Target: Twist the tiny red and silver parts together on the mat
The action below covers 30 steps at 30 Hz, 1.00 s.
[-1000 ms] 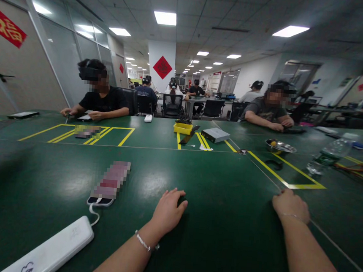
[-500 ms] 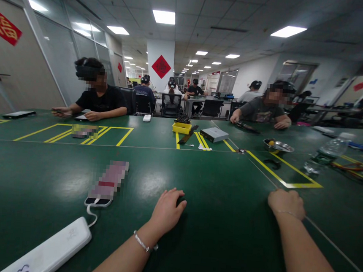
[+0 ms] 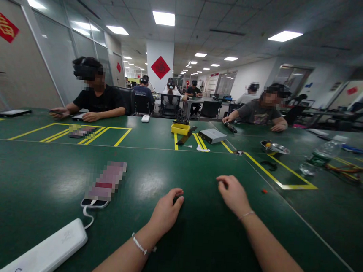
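Note:
My left hand rests on the green table with thumb and forefinger apart and nothing in its grasp. To the right, my right hand reaches inward, its fingers loosely stretched toward the left; no object shows in it. A small orange-red piece lies on the table just right of my right hand, near a pale seam line. Left of my left hand is a phone with a blurred screen, joined by a short white cable to a white power bank.
Farther back are a yellow tray of dark items, a grey box, a metal bowl, a black curved piece and a plastic bottle. Yellow tape marks the table. Two people sit opposite, one holding a dark object.
My right hand has moved left, toward my left hand, and the orange-red piece now shows near where it was. My left hand has barely moved. The person opposite right shifted the dark object.

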### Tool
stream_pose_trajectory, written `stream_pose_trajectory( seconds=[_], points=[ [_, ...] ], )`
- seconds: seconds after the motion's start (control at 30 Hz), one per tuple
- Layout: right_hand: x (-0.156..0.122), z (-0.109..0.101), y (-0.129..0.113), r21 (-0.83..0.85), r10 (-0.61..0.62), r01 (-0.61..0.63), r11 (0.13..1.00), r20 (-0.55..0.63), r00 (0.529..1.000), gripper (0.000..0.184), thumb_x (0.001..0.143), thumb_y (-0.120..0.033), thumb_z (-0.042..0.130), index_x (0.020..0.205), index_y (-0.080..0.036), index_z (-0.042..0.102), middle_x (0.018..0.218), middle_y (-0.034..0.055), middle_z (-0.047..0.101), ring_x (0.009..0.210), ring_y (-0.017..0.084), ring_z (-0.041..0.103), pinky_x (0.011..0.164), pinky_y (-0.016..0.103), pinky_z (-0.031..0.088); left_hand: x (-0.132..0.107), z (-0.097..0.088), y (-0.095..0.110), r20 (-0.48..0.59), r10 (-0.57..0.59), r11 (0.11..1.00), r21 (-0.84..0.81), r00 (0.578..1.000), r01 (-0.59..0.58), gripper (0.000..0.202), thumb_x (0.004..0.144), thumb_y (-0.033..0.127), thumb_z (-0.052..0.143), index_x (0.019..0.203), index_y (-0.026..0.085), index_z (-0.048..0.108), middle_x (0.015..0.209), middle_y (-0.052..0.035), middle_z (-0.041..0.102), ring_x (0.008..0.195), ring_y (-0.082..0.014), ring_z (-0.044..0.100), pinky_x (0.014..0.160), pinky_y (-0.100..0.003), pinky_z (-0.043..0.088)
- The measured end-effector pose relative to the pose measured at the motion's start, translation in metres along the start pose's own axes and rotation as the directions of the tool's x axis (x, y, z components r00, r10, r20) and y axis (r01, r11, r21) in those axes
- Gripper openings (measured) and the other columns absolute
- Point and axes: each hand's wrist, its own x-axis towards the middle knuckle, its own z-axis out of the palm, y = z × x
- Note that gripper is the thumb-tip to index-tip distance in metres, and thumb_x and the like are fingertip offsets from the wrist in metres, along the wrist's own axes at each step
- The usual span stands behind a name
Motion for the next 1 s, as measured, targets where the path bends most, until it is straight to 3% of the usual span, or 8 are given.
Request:
stream_pose_trajectory(
  seconds=[0.17, 0.3, 0.37, 0.47, 0.57, 0.63, 0.8, 1.0],
  points=[
    [-0.035, 0.042, -0.096, 0.163, -0.437, 0.422, 0.892, 0.069, 0.897, 0.023, 0.075, -0.014, 0.044, 0.094, -0.019, 0.056, 0.086, 0.0042, 0.057, 0.082, 0.015, 0.049, 0.077, 0.029, 0.040, 0.004, 0.011, -0.006, 0.068, -0.081, 0.851, -0.514, 0.994, 0.105, 0.024, 0.076, 0.025, 0.052, 0.097, 0.015, 0.057, 0.096, -0.0091, 0.064, 0.089, -0.0194, 0.059, 0.080, -0.031, 0.045],
    [-0.030, 0.035, -0.085, 0.143, -0.581, 0.565, 0.813, 0.126, 0.804, 0.035, 0.077, -0.023, 0.047, 0.111, -0.021, 0.049, 0.102, 0.0050, 0.056, 0.094, 0.016, 0.047, 0.084, 0.031, 0.038, 0.007, 0.006, -0.004, 0.072, -0.234, 0.715, -0.663, 0.969, 0.222, 0.013, 0.076, 0.021, 0.053, 0.086, 0.013, 0.056, 0.087, -0.0088, 0.065, 0.079, -0.0171, 0.063, 0.069, -0.027, 0.048],
    [-0.014, 0.022, -0.049, -0.005, -0.467, 0.469, 0.883, 0.083, 0.880, 0.035, 0.079, -0.027, 0.044, 0.112, -0.018, 0.050, 0.107, 0.0074, 0.054, 0.100, 0.018, 0.046, 0.088, 0.033, 0.036, 0.007, 0.001, 0.000, 0.073, -0.332, 0.632, -0.722, 0.940, 0.279, 0.015, 0.076, 0.017, 0.054, 0.090, 0.015, 0.051, 0.090, -0.0095, 0.064, 0.079, -0.0162, 0.063, 0.069, -0.026, 0.049],
    [0.008, -0.002, 0.028, -0.340, -0.098, 0.058, 0.939, -0.101, 0.990, 0.036, 0.080, -0.026, 0.038, 0.110, -0.013, 0.053, 0.114, 0.0151, 0.049, 0.108, 0.025, 0.041, 0.091, 0.042, 0.033, 0.007, -0.004, 0.007, 0.082, -0.386, 0.596, -0.738, 0.919, 0.316, 0.012, 0.076, 0.015, 0.055, 0.084, 0.015, 0.047, 0.091, -0.0103, 0.064, 0.073, -0.0144, 0.064, 0.062, -0.023, 0.049],
    [0.012, -0.021, 0.098, -0.430, 0.293, -0.336, 0.838, -0.165, 0.942, 0.045, 0.080, -0.029, 0.035, 0.121, -0.012, 0.046, 0.122, 0.0198, 0.042, 0.114, 0.032, 0.036, 0.089, 0.049, 0.031, 0.007, -0.006, 0.008, 0.098, -0.379, 0.611, -0.720, 0.920, 0.329, 0.013, 0.076, 0.020, 0.057, 0.079, 0.015, 0.047, 0.084, -0.0077, 0.064, 0.063, -0.0104, 0.063, 0.054, -0.018, 0.047],
    [0.009, -0.029, 0.125, -0.393, 0.470, -0.468, 0.792, -0.097, 0.877, 0.049, 0.080, -0.029, 0.034, 0.125, -0.011, 0.041, 0.122, 0.0215, 0.042, 0.113, 0.034, 0.037, 0.086, 0.049, 0.033, 0.007, -0.006, 0.006, 0.104, -0.361, 0.630, -0.705, 0.927, 0.325, 0.017, 0.075, 0.028, 0.059, 0.078, 0.015, 0.048, 0.073, -0.0033, 0.063, 0.052, -0.0063, 0.058, 0.047, -0.015, 0.042],
    [0.001, -0.032, 0.130, -0.305, 0.547, -0.525, 0.794, -0.016, 0.837, 0.038, 0.072, -0.016, 0.038, 0.102, -0.009, 0.060, 0.108, 0.0224, 0.051, 0.104, 0.035, 0.045, 0.082, 0.049, 0.037, 0.007, -0.009, 0.004, 0.135, -0.314, 0.615, -0.725, 0.940, 0.310, 0.031, 0.071, 0.044, 0.058, 0.077, 0.014, 0.050, 0.052, 0.0056, 0.049, 0.038, -0.0016, 0.040, 0.038, -0.013, 0.029],
    [0.004, -0.036, 0.106, -0.058, 0.563, -0.563, 0.824, -0.026, 0.826, 0.025, 0.067, -0.011, 0.041, 0.078, -0.006, 0.063, 0.101, 0.0241, 0.052, 0.107, 0.039, 0.042, 0.084, 0.056, 0.031, 0.007, -0.010, 0.005, 0.136, -0.318, 0.593, -0.743, 0.938, 0.309, 0.030, 0.073, 0.041, 0.056, 0.082, 0.013, 0.053, 0.056, 0.0043, 0.048, 0.045, -0.0032, 0.044, 0.044, -0.014, 0.032]
  ],
)
